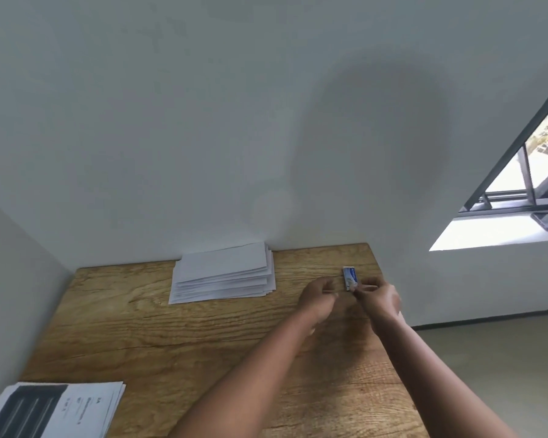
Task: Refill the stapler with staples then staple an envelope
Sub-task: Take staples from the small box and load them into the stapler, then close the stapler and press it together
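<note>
Envelopes [223,273] sit in a loose white stack at the back of the surface, pushed right up against the wall, so that part of the job is easy to spot. Biggest thing in view though is the plain white wall [203,121] filling most of the frame, with a soft round shadow on it toward the right. Off on the far right there's a window [532,172] with a dark frame and a bright white sill, and something dark and flat lying on that sill. Below it a strip of grey-ish floor [494,374] shows past the surface's right edge.

The surface [159,336] is a wood-grain top tucked into a corner. Near-left corner has a pile of printed sheets [54,409] with a big dark block on the top page.

Both bare arms reach out to the back right. Left hand [318,300] is curled in, fingers bunched, can't tell if anything is in it. Right hand [378,298] is pinching at the near end of a small blue-and-white staple box [350,276], which lies on the surface just beyond the fingertips. No idea where the stapler is, can't make it out.
</note>
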